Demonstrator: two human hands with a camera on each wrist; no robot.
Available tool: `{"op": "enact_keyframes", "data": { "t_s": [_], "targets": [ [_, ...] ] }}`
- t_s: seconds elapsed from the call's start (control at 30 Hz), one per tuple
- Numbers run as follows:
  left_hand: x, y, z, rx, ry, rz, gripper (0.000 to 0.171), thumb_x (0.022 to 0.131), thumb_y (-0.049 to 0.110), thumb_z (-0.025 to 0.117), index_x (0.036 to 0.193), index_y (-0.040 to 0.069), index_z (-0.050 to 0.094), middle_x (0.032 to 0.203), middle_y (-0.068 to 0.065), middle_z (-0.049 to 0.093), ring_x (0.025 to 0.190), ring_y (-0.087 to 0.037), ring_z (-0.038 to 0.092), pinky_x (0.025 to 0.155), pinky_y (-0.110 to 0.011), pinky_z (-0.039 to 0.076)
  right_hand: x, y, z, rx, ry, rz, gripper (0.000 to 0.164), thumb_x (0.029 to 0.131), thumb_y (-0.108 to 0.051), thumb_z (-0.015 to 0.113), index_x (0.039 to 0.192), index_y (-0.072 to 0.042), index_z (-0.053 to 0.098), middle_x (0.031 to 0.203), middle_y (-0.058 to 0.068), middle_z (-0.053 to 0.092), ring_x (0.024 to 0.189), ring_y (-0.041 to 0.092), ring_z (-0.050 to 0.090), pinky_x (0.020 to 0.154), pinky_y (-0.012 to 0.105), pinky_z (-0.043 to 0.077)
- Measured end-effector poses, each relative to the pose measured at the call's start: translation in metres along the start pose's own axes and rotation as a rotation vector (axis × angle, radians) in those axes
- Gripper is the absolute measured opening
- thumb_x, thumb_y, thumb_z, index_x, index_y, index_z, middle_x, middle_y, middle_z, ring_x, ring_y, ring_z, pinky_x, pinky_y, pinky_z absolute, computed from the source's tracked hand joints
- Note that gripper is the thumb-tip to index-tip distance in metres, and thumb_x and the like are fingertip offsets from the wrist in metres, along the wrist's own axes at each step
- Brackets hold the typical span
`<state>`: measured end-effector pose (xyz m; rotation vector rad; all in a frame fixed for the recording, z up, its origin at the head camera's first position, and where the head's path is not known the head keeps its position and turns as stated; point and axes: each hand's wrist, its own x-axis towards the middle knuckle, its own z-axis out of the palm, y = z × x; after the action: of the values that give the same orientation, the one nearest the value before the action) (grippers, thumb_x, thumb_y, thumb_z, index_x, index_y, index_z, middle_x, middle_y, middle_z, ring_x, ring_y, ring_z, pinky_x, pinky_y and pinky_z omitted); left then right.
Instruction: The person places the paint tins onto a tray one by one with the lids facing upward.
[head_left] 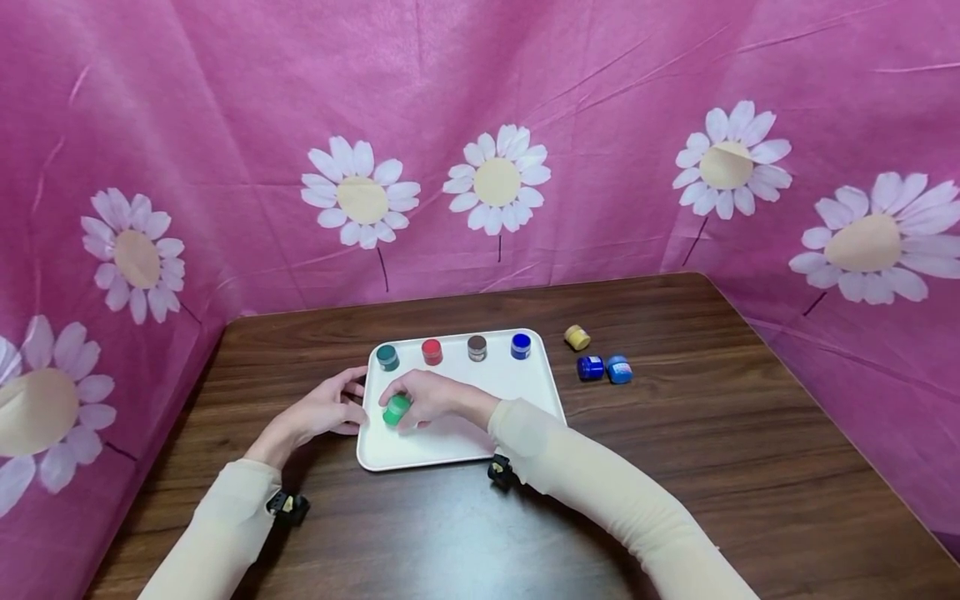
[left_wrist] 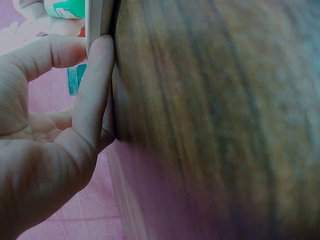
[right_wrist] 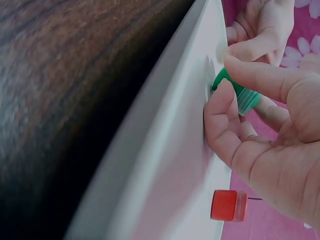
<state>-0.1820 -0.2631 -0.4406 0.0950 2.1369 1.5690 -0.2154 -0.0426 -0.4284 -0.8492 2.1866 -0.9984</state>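
Possibly the green jar (head_left: 396, 410), tilted at the left part of the white tray (head_left: 450, 446), slips, since the right hand (head_left: 431, 396) pinches it only between thumb and fingers; a tug from the left hand (head_left: 324, 407), gripping the tray's left rim, could topple the far red jar (head_left: 432, 351). The right forearm (head_left: 600, 475) slants in from the near right

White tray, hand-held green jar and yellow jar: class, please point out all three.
White tray (head_left: 450, 446): head view, bare floor.
Green jar (head_left: 397, 408): head view, exposed middle.
Yellow jar (head_left: 577, 337): head view, visible middle.
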Motion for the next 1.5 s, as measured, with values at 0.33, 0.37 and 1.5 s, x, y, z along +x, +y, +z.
{"op": "enact_keyframes", "data": {
  "t_s": [0.33,0.37,1.5],
  "targets": [
    [-0.003,0.000,0.000,0.004,-0.004,-0.001,0.094,0.080,-0.008,0.065,0.159,-0.002,0.015,0.129,-0.026,0.034,0.102,-0.030,0.057,0.085,-0.045,0.059,0.002,-0.005,0.006,-0.030,0.015,-0.030,0.046,0.084,0.003,0.081,0.127,-0.005,0.068,0.110,0.005,0.066,0.075,0.010,0.056,0.057,0.021,0.053],
    [-0.003,0.000,0.000,0.004,-0.003,0.000,0.094,0.080,-0.008,0.065,0.159,-0.002,0.015,0.129,-0.026,0.034,0.102,-0.030,0.057,0.085,-0.045,0.059,0.002,-0.005,0.006,-0.029,0.015,-0.033,0.045,0.084,0.002,0.081,0.127,-0.005,0.068,0.109,0.005,0.066,0.072,0.010,0.056,0.056,0.021,0.053],
    [-0.004,-0.001,-0.004,0.006,-0.049,0.006,0.089,0.087,-0.006,0.064,0.159,-0.003,0.012,0.134,-0.028,0.035,0.098,-0.023,0.062,0.087,-0.045,0.058,-0.004,-0.004,0.012,0.307,-0.024,-0.037,0.048,0.088,0.009,0.071,0.135,0.003,0.060,0.120,0.016,0.066,0.102,0.015,0.061,0.067,0.034,0.062]
  ]
}}
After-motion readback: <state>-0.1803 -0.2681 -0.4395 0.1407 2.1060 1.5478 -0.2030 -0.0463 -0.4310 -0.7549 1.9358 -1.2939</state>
